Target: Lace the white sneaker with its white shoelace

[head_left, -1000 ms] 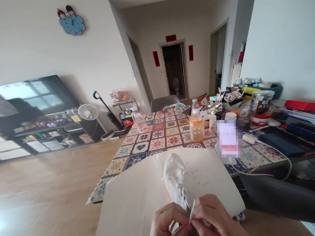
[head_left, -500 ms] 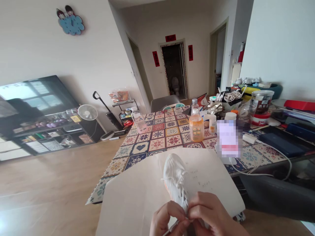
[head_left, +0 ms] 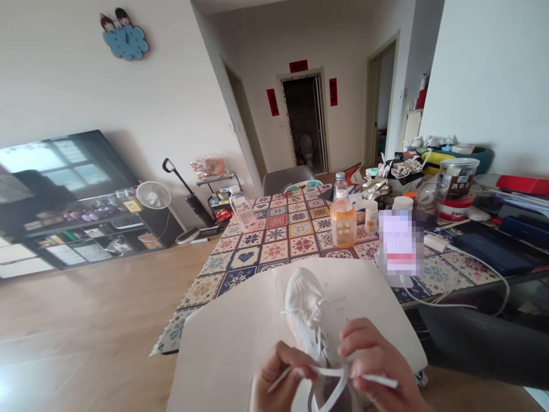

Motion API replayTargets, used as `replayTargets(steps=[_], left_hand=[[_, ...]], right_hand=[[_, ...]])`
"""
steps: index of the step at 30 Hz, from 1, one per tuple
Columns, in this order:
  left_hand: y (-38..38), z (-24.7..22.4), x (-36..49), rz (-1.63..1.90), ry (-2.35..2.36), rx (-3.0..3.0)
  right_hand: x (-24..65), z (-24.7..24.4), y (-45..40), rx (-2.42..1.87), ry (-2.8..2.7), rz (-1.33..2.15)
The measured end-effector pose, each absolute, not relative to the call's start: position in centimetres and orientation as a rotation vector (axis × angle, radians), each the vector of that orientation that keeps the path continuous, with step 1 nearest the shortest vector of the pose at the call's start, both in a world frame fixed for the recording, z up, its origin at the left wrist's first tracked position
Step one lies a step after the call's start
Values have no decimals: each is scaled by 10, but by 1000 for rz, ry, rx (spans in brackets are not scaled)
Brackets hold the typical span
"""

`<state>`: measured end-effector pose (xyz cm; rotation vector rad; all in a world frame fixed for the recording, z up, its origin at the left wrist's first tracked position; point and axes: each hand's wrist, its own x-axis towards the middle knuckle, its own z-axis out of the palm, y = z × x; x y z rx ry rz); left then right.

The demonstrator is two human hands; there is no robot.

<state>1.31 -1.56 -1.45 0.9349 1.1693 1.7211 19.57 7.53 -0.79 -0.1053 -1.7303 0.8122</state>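
A white sneaker [head_left: 305, 306] lies on a large white sheet [head_left: 231, 343], its toe pointing away from me. Over its ankle opening, a white shoelace [head_left: 332, 372] runs between my two hands and bends into a loop. My left hand [head_left: 278, 377] pinches one part of the lace between thumb and finger. On the other side, my right hand [head_left: 373, 366] is closed on the lace, and a lace end sticks out to the right past its fingers. The heel of the shoe is partly hidden by the hands and lace.
Beyond the sheet, a patterned tablecloth [head_left: 274, 234] covers the table. An orange bottle [head_left: 343, 224] and a clear pink bottle [head_left: 242, 209] stand on it. To the right are a blurred phone [head_left: 398, 243], a white cable [head_left: 506, 286] and crowded jars and boxes.
My hands have moved apart from being close together over the shoe. The lace now shows stretched and looped between them. The shoe has stayed in place.
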Motion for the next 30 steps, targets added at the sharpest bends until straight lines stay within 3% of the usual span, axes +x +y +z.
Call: replayTargets(steps=[4,7,17,23,30], left_hand=[[-10,-6,-6,1908,994,572],[-9,-4,-25,1897,818,539],[-15,-16,-55,1102,1297,1213],[-10,-13,-34,691,1680,1344],[-14,-7,-50,712,1615,1348]], right_hand=[[198,-17,90,-73,-1194,1515],[207,-21,106,-68,-1050,1789],[236,-20,130,-83,-1826,1698],[217,-16,118,-323,-2295,1312],[228,-14,116,-588,-2286,1482]])
